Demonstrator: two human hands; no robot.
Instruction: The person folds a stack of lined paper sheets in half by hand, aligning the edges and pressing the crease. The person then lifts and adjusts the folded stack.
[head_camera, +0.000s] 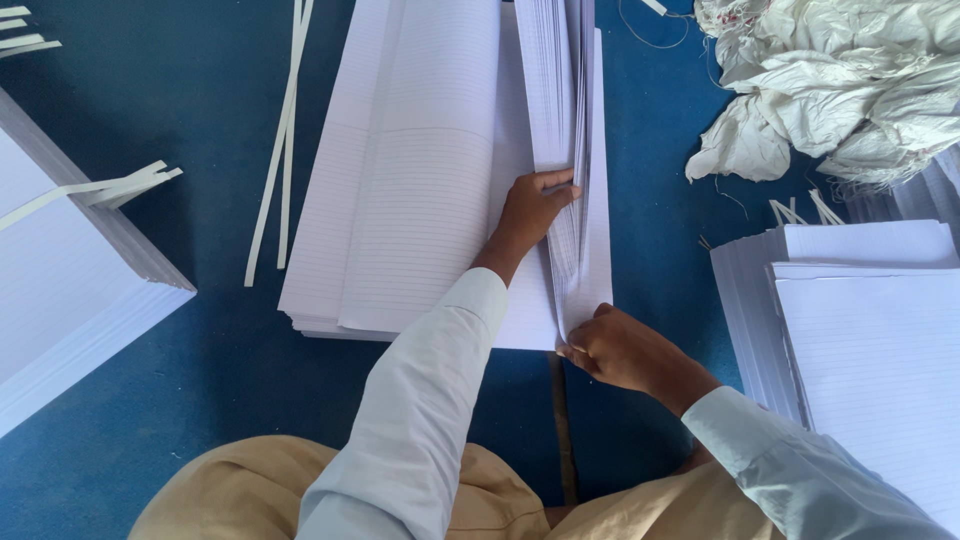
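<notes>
Two hands are in view, a left hand (532, 205) and a right hand (622, 350), both belonging to one person. Three stacks of ruled white paper lie on the blue floor (180, 330): a centre stack (400, 200), a left stack (60, 270) and a right stack (860, 340). One crumpled white sack (840, 80) sits at the top right. Thin paper strips are scattered about; two long strips (283, 140) lie together, while the rest are too small to count.
</notes>
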